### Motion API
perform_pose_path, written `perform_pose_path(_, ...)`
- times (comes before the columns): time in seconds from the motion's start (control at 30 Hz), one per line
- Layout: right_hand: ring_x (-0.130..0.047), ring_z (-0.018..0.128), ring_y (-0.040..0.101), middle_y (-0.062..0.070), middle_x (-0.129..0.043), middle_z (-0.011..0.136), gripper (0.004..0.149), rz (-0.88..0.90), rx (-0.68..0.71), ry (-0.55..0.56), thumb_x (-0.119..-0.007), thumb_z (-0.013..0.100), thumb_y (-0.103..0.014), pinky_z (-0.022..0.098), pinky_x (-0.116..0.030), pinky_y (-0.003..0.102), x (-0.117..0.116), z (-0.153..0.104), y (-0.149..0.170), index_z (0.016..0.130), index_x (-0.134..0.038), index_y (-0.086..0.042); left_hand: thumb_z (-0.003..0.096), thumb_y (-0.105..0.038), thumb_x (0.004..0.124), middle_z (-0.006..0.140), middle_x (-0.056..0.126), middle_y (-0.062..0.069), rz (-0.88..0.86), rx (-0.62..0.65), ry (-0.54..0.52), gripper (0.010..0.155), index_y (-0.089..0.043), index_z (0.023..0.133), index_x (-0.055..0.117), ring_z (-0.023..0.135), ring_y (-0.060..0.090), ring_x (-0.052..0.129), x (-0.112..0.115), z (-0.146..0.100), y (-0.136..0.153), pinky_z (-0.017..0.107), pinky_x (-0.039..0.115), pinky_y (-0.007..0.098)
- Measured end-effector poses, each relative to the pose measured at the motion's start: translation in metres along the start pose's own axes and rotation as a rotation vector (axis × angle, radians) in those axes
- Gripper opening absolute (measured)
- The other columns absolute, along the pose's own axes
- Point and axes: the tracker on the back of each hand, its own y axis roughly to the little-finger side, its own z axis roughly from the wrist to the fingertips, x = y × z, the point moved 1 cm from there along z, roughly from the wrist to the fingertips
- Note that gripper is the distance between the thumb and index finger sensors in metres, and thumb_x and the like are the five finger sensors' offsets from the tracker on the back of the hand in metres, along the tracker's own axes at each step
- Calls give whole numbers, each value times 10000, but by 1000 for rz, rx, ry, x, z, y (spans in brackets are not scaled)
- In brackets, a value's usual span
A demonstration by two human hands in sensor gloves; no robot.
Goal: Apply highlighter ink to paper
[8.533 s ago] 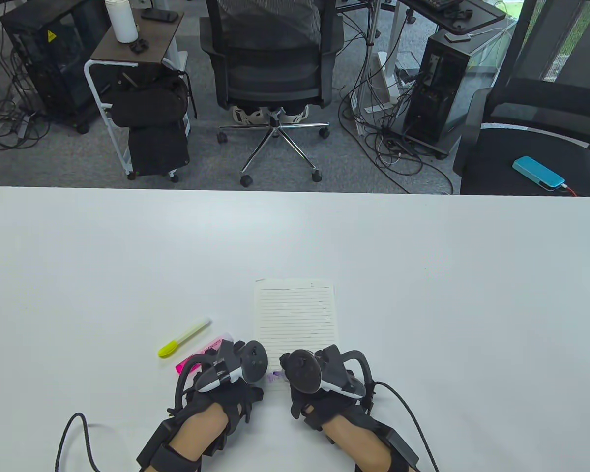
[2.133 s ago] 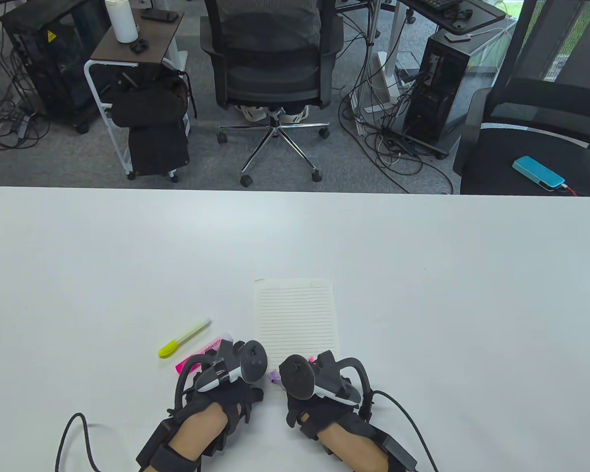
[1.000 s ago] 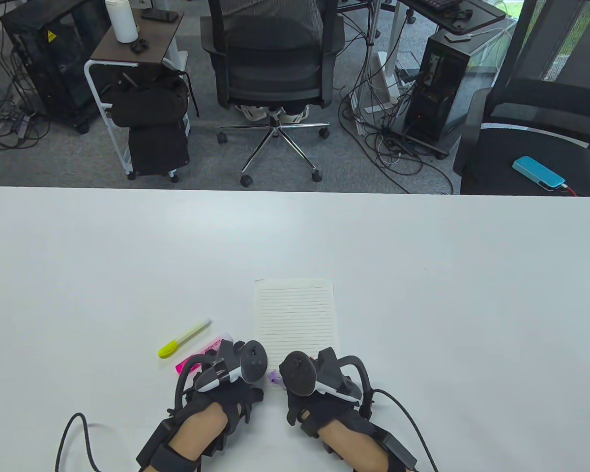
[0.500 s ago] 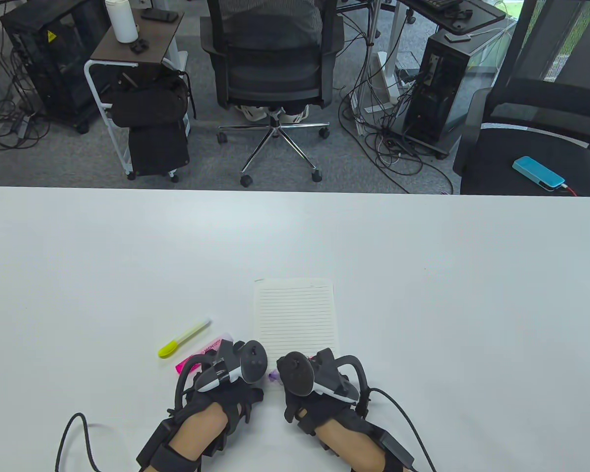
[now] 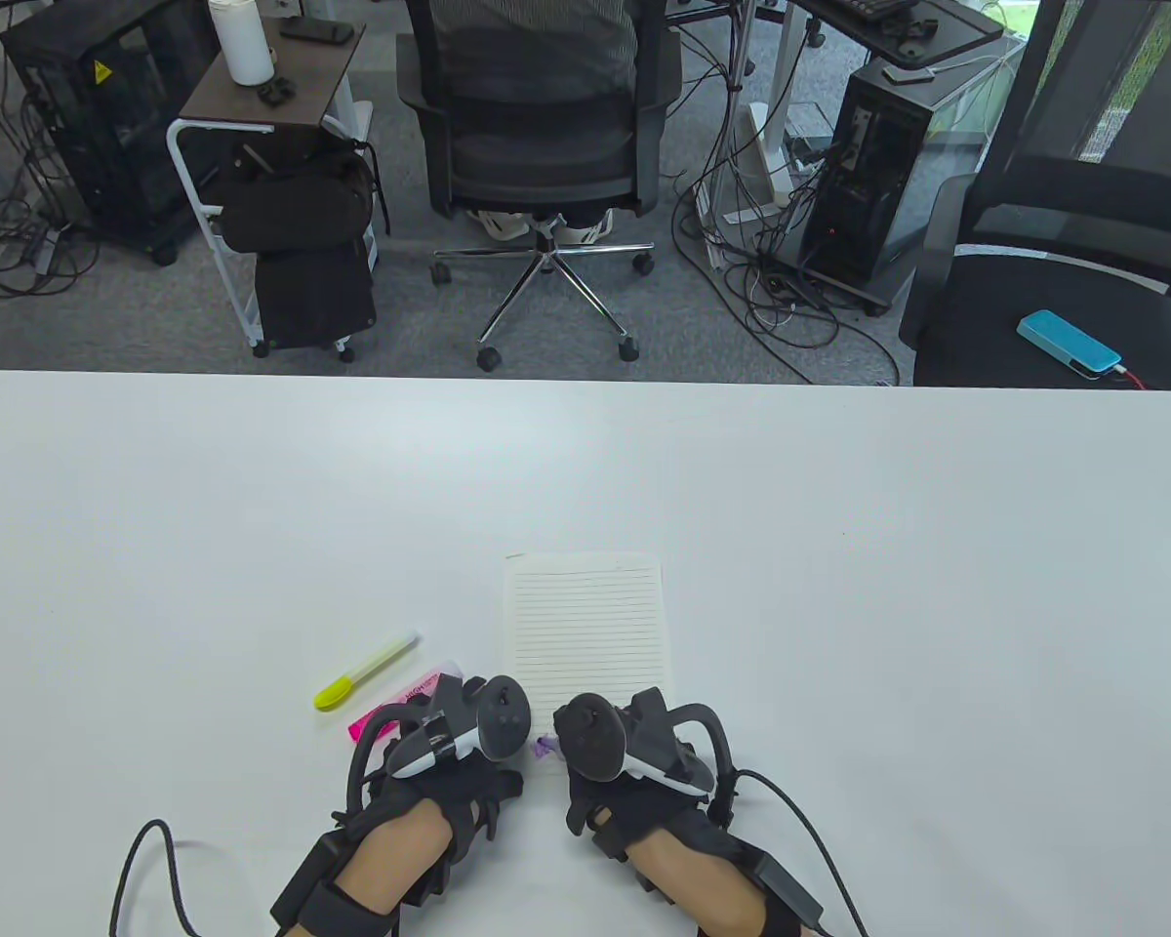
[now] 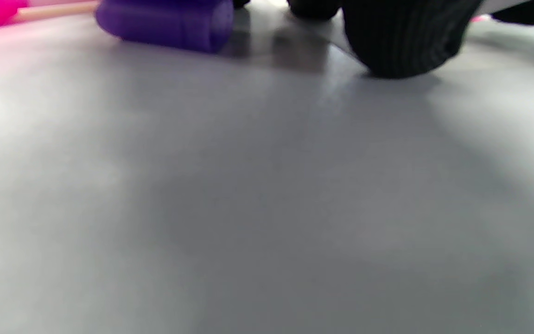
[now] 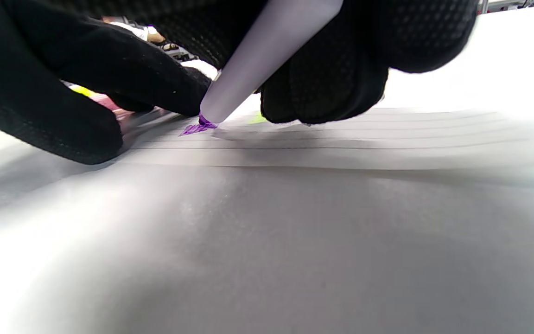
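A lined sheet of paper (image 5: 585, 634) lies on the white table (image 5: 839, 547). My right hand (image 5: 590, 747) grips a pale purple highlighter (image 7: 267, 55), tilted, with its tip touching the sheet's near left corner. A small purple ink mark (image 7: 195, 129) sits under the tip and also shows in the table view (image 5: 545, 748). My left hand (image 5: 468, 732) rests on the table just left of the sheet. One of its fingertips (image 6: 401, 46) touches the surface. A purple cap (image 6: 165, 21) lies close by its fingers; I cannot tell if it is held.
A yellow highlighter (image 5: 366, 670) and a pink highlighter (image 5: 390, 708) lie left of the paper, the pink one partly under my left hand. Glove cables trail off the near edge. Office chairs stand beyond the far edge.
My right hand has made small shifts left and right over the sheet's near left corner with the highlighter tip down. My left hand has stayed still.
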Motion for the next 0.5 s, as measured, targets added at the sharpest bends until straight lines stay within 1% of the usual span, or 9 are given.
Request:
perform_pose_path(0.07, -917, 562, 378, 168, -888, 824, 396, 0, -3, -19, -705, 618, -282, 451, -752, 527, 1, -1, -1, 995, -742, -167, 406, -532, 770, 1139, 324, 97, -1, 0, 0, 756, -365, 1061, 430, 1008, 432, 447, 0, 0, 0, 728, 351, 657)
perform_pose_path(0.2, -913, 568, 376, 169, -881, 832, 397, -16, -18, 40, -701, 622, -287, 453, -750, 524, -1, 1, 0, 1001, -733, -173, 406, -531, 769, 1139, 323, 97, 0, 0, 0, 755, -364, 1061, 431, 1008, 433, 448, 0, 0, 0, 727, 352, 657)
perform_pose_path(0.27, -913, 569, 375, 167, -880, 833, 399, -3, -19, 26, -698, 623, -288, 454, -750, 523, 0, 1, 2, 1003, -730, -171, 407, -532, 769, 1139, 324, 96, -1, 0, 0, 755, -364, 1060, 431, 1008, 432, 448, 0, 0, 0, 728, 352, 656)
perform_pose_path(0.4, -917, 560, 378, 169, -890, 820, 396, 6, -21, -35, -706, 617, -281, 449, -751, 528, 2, -2, 1, 994, -743, -164, 407, -532, 769, 1140, 323, 96, -1, 0, 0, 755, -365, 1060, 430, 1008, 433, 448, 0, 0, 0, 727, 351, 657)
perform_pose_path(0.5, -915, 564, 376, 168, -885, 827, 397, -6, -25, 1, -704, 620, -285, 452, -751, 525, 1, -1, 1, 998, -739, -168, 406, -532, 769, 1140, 324, 98, 0, 0, 0, 755, -364, 1060, 431, 1008, 433, 448, 0, 0, 0, 727, 352, 657)
